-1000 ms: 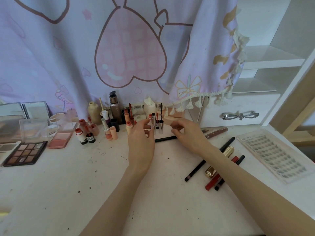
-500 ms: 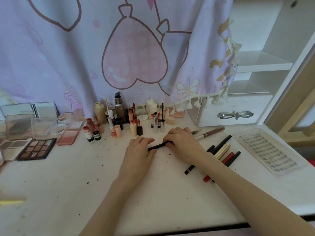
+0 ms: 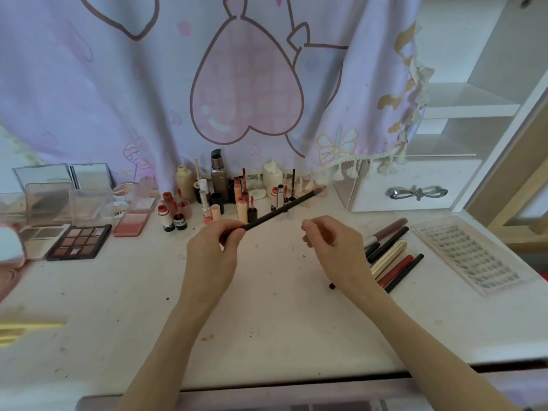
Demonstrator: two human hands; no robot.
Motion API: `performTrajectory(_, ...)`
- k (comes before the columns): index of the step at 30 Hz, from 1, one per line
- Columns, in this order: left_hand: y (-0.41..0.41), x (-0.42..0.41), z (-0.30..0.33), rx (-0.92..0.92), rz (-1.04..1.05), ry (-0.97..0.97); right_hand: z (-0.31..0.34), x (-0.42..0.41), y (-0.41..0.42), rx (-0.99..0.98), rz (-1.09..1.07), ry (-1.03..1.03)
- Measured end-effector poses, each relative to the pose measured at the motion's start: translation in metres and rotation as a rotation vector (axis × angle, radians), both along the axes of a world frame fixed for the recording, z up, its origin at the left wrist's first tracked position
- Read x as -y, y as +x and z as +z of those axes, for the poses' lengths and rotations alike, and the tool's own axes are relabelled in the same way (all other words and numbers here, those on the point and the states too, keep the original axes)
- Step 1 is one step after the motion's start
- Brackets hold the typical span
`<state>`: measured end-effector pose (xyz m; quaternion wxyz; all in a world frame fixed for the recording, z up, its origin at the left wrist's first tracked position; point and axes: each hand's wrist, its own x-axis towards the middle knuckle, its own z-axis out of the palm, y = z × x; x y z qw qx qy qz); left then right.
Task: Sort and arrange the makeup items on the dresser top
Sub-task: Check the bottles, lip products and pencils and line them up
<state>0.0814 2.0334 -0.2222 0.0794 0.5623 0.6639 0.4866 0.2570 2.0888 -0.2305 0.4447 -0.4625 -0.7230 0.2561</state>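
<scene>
My left hand [image 3: 212, 252] pinches the near end of a long black makeup pencil [image 3: 280, 209], which slants up and right above the white dresser top [image 3: 267, 318]. My right hand [image 3: 332, 244] hovers beside it with loosely curled fingers and holds nothing. Behind the pencil stands a cluster of small bottles and lip tubes [image 3: 225, 200]. A row of several pens and lip pencils [image 3: 391, 256] lies to the right of my right hand. An eyeshadow palette [image 3: 80, 241] and a pink blush compact [image 3: 132, 223] lie at the left.
A tray of false lashes [image 3: 471, 256] lies at the far right. A white drawer box with a bow handle [image 3: 415, 188] stands at the back right. Mirrors and clear cases [image 3: 50, 188] fill the back left. A lilac printed cloth [image 3: 207, 84] hangs behind.
The black pencil lay on the dresser under both hands; now my left hand has lifted it alone. My right hand has let go and drawn back to the right.
</scene>
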Motion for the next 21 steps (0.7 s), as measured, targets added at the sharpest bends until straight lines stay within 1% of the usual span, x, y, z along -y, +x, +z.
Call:
performTrajectory(1, 0.003, 0.002, 0.001, 0.030, -0.020, 0.009, 0.002, 0.002, -0.001, -0.117, 0.026, -0.222)
performTrajectory(2, 0.007, 0.005, 0.001, 0.052, -0.048, 0.016, 0.004, 0.003, -0.002, -0.264, 0.054, -0.400)
performTrajectory(3, 0.012, 0.007, 0.000, 0.064, -0.078, 0.021, 0.007, 0.004, -0.004, -0.399, 0.075, -0.493)
performTrajectory(4, 0.018, 0.010, -0.001, 0.068, -0.105, 0.025, 0.009, 0.004, -0.005, -0.488, 0.085, -0.516)
performTrajectory(6, 0.027, 0.013, -0.005, 0.052, -0.151, 0.020, 0.014, 0.006, -0.008, -0.582, 0.105, -0.488)
performTrajectory(10, 0.031, 0.018, -0.010, 0.009, -0.263, -0.030, 0.023, 0.010, -0.012, -0.654, 0.164, -0.436)
performTrajectory(12, 0.029, 0.018, -0.007, 0.007, -0.290, -0.034, 0.029, 0.009, -0.010, -0.655, 0.226, -0.470)
performTrajectory(13, 0.026, 0.017, -0.005, 0.037, -0.268, -0.020, 0.031, 0.009, -0.008, -0.609, 0.261, -0.496)
performTrajectory(14, 0.022, 0.015, -0.001, 0.087, -0.239, 0.010, 0.035, 0.010, -0.008, -0.507, 0.291, -0.511)
performTrajectory(15, 0.016, 0.014, 0.003, 0.143, -0.225, 0.050, 0.038, 0.012, -0.008, -0.339, 0.310, -0.496)
performTrajectory(16, 0.009, 0.012, 0.007, 0.184, -0.238, 0.082, 0.039, 0.015, -0.008, -0.121, 0.316, -0.434)
performTrajectory(17, 0.002, 0.012, 0.011, 0.202, -0.275, 0.093, 0.039, 0.018, -0.009, 0.097, 0.323, -0.339)
performTrajectory(18, -0.005, 0.013, 0.015, 0.192, -0.321, 0.080, 0.038, 0.021, -0.010, 0.268, 0.338, -0.250)
performTrajectory(19, -0.011, 0.015, 0.018, 0.159, -0.359, 0.051, 0.036, 0.024, -0.012, 0.371, 0.359, -0.200)
performTrajectory(21, -0.020, 0.018, 0.020, 0.076, -0.381, -0.010, 0.035, 0.028, -0.013, 0.459, 0.414, -0.193)
